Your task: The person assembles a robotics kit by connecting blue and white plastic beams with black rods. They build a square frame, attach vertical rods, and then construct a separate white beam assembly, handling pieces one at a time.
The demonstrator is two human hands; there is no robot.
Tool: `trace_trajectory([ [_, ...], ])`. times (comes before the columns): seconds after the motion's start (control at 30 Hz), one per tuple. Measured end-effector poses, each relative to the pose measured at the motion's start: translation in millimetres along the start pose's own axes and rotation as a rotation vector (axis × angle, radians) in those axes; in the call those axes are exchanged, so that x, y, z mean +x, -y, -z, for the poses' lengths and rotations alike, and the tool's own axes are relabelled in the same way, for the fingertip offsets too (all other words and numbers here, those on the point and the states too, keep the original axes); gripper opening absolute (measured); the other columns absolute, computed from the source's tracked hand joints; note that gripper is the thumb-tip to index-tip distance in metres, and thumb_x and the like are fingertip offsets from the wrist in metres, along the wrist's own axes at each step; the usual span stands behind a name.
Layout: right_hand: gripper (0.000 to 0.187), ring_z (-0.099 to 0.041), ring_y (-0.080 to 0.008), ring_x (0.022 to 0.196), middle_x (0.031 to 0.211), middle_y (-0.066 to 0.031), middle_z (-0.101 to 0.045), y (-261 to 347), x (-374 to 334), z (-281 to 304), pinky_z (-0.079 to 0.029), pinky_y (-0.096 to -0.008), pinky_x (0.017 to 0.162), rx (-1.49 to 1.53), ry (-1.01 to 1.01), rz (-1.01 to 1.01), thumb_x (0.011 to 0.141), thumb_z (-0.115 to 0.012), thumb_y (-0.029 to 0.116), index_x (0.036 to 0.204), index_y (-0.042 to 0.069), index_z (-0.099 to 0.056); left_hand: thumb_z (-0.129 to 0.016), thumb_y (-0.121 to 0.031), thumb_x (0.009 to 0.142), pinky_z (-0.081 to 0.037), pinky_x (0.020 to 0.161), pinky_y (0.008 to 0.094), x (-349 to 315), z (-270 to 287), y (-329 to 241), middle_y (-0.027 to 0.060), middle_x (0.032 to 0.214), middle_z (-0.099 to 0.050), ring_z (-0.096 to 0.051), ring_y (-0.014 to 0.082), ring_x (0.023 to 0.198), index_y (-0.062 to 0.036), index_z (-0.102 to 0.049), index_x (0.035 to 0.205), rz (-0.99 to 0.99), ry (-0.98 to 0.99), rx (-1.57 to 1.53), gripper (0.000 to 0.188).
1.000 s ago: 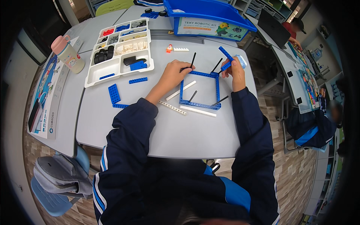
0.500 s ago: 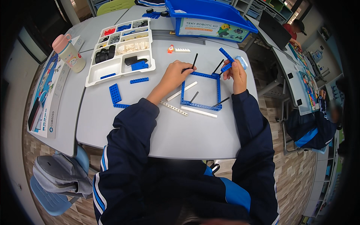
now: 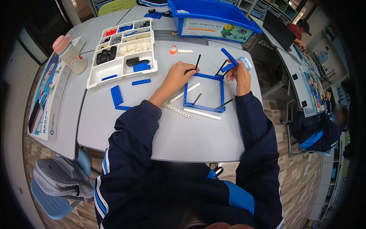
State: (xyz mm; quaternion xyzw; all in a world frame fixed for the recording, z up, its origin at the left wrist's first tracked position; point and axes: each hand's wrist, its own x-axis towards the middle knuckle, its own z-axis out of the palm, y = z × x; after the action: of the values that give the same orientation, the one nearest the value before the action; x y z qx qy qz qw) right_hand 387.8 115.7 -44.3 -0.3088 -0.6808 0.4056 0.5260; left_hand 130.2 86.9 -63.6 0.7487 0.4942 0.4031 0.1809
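Frame: a square blue beam frame (image 3: 203, 92) lies flat on the grey table (image 3: 160, 129), directly in front of the person, with black axle rods sticking up at its corners.
Left hand (image 3: 178, 75): fingers curled shut on the frame's far-left corner beside a black rod (image 3: 197, 62) — it seems to pin the frame down so it does not slide.
Right hand (image 3: 238, 74): pinches a short blue beam (image 3: 228, 61) at the far-right corner, held tilted above the frame, apparently to line it up.
Nearby: white beams (image 3: 202, 113) along the near edge; white parts tray (image 3: 124, 51) to the far left — within reach.
Change: compared with a second ago, both hands sit at the same corners; little has moved.
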Motion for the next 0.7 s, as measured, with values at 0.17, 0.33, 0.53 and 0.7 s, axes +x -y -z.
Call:
trace_trajectory([
  [0.17, 0.058, -0.058, -0.0118, 0.067, 0.093, -0.0075, -0.061, -5.5, 0.7, 3.1, -0.038, -0.0239, 0.06, 0.026, -0.013, -0.009, 0.108, -0.029, 0.045, 0.124, -0.003, -0.057, -0.064, -0.021, 0.092, -0.05, 0.077, 0.0336, -0.1, 0.4, 0.2, 0.0049, 0.094, -0.075, -0.061, 0.0224, 0.086, -0.0107, -0.075, 0.104, -0.001, 0.003, 0.005, 0.019],
  [0.33, 0.055, -0.059, -0.0124, 0.068, 0.101, -0.0096, -0.064, -8.0, 0.9, 4.2, -0.038, -0.0243, 0.06, 0.043, 0.0, -0.017, 0.108, -0.031, 0.043, 0.124, -0.003, -0.057, -0.064, -0.021, 0.092, -0.05, 0.077, 0.034, 0.0, 1.0, -0.8, 0.0053, 0.094, -0.075, -0.061, 0.0226, 0.087, -0.0105, -0.075, 0.104, 0.012, 0.012, 0.008, 0.02],
  [0.53, 0.05, -0.06, -0.012, 0.067, 0.099, -0.0091, -0.064, -9.6, -0.1, 3.0, -0.038, -0.0238, 0.06, 0.016, -0.02, -0.013, 0.109, -0.033, 0.039, 0.123, -0.003, -0.057, -0.064, -0.021, 0.092, -0.05, 0.078, 0.0338, -0.6, 1.6, -2.5, 0.0055, 0.095, -0.075, -0.061, 0.0231, 0.087, -0.0103, -0.075, 0.104, 0.022, 0.015, 0.011, 0.02],
  [0.7, 0.045, -0.061, -0.0102, 0.068, 0.097, -0.0086, -0.065, -5.6, -0.8, 0.4, -0.039, -0.0228, 0.06, -0.073, -0.064, 0.041, 0.109, -0.035, 0.034, 0.123, -0.003, -0.058, -0.064, -0.02, 0.092, -0.05, 0.077, 0.0339, -0.3, 1.5, -2.5, 0.0056, 0.094, -0.075, -0.061, 0.023, 0.086, -0.0102, -0.075, 0.104, 0.003, 0.005, 0.015, 0.019],
])
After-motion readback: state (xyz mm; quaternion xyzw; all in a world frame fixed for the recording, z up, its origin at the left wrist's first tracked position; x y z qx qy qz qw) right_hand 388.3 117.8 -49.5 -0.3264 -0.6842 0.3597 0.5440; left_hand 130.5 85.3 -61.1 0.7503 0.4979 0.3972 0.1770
